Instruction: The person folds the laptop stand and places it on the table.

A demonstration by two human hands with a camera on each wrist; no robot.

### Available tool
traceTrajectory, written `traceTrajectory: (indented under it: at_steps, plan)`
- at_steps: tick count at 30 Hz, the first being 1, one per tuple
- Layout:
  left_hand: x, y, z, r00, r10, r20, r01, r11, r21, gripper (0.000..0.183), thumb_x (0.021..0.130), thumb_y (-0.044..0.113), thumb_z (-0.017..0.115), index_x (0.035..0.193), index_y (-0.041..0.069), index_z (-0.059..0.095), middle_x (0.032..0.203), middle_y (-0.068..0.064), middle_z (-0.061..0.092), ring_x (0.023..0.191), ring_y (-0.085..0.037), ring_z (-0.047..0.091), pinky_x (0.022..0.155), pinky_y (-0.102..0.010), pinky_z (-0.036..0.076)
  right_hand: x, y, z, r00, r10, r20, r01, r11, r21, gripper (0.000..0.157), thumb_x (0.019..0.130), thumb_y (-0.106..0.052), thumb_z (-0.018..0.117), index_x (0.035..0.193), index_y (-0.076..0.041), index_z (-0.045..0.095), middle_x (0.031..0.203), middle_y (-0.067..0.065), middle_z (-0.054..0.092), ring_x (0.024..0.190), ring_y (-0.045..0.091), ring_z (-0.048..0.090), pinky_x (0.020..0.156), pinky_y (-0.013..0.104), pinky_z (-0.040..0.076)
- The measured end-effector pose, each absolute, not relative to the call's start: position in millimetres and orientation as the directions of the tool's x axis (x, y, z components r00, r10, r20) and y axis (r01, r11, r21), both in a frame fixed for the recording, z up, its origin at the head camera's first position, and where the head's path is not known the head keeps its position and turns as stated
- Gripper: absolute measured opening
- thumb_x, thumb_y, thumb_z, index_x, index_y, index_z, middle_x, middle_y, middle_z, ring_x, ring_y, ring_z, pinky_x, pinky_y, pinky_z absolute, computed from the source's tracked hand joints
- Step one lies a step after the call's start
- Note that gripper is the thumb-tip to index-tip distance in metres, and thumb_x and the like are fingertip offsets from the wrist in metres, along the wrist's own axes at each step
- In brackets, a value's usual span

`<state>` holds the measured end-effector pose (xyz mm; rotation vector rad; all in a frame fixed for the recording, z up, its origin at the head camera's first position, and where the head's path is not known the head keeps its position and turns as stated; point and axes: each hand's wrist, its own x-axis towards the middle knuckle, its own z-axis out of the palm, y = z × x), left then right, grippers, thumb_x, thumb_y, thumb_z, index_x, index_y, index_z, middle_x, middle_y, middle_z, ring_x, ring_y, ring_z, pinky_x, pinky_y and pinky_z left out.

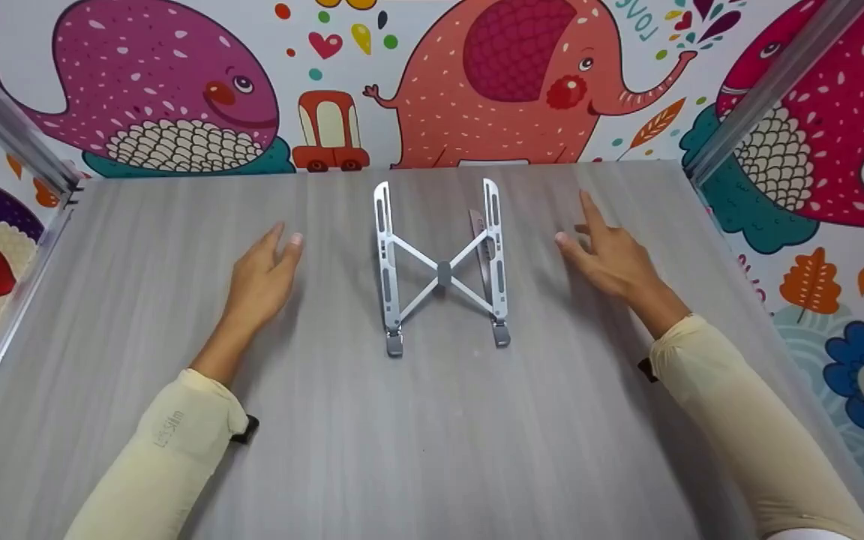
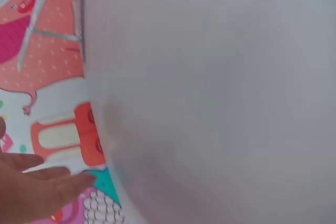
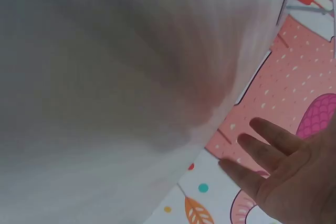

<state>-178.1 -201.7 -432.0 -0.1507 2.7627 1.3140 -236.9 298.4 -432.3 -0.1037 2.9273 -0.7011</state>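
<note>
On the desk [image 1: 417, 450], the stand [image 1: 444, 279], silver and unfolded: two slotted rails [image 1: 497, 262] linked by crossed bars [image 1: 417, 253] meeting at a dark hub [image 1: 444, 270], with grey feet [image 1: 394, 345] at the near ends. Left of the stand and apart from it, the left hand [image 1: 261, 277], released, thumb and fingers reaching forward. Right of the stand, likewise apart from it, the right hand [image 1: 612, 259], also released, index finger stretched forward, thumb toward the stand. On both forearms, nearer than the stand, pale sleeves [image 1: 747, 427], each with a black piece [image 1: 245, 430] showing by the wrist. Behind the stand, past the desk's far edge, a mural [image 1: 402, 19]: coral elephant [image 1: 499, 124], and left of the stand, red car [image 1: 331, 159] and purple whale [image 1: 154, 67].
</note>
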Motion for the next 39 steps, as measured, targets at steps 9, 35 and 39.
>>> traceTrajectory:
  at_steps: [9,35,39]
  plan:
    - [-171,-173,-433,-0.971,-0.058,-0.233,-0.24,0.296,0.924,0.064,0.106,0.055,0.041,0.147,0.006,0.047,0.144,-0.017,0.054,0.124,-0.03,0.063,0.103,-0.043,0.053,-229,278,-439,-0.993,-0.115,0.017,-0.1,0.774,-0.626,0.081,0.099,-0.071,0.038,0.164,-0.029,0.018,0.129,0.021,0.067,0.119,0.037,0.064,0.103,0.06,0.048]
    - [-186,-105,-446,-0.97,-0.018,-0.241,-0.242,0.061,0.968,0.057,0.104,0.034,0.058,0.156,0.02,0.04,0.148,-0.005,0.051,0.114,-0.027,0.066,0.097,-0.043,0.057,-234,206,-452,-0.981,-0.144,-0.13,0.062,0.404,-0.913,0.059,0.102,-0.063,0.043,0.155,-0.039,0.038,0.115,0.019,0.068,0.08,0.033,0.075,0.064,0.046,0.062]
    - [-189,-101,-446,-0.963,-0.027,-0.267,-0.268,0.058,0.962,0.057,0.103,0.038,0.059,0.156,0.025,0.041,0.147,-0.001,0.053,0.114,-0.024,0.065,0.097,-0.043,0.056,-237,202,-452,-0.979,-0.139,-0.149,0.091,0.352,-0.932,0.057,0.101,-0.064,0.043,0.153,-0.041,0.04,0.115,0.021,0.067,0.082,0.035,0.075,0.064,0.047,0.062]
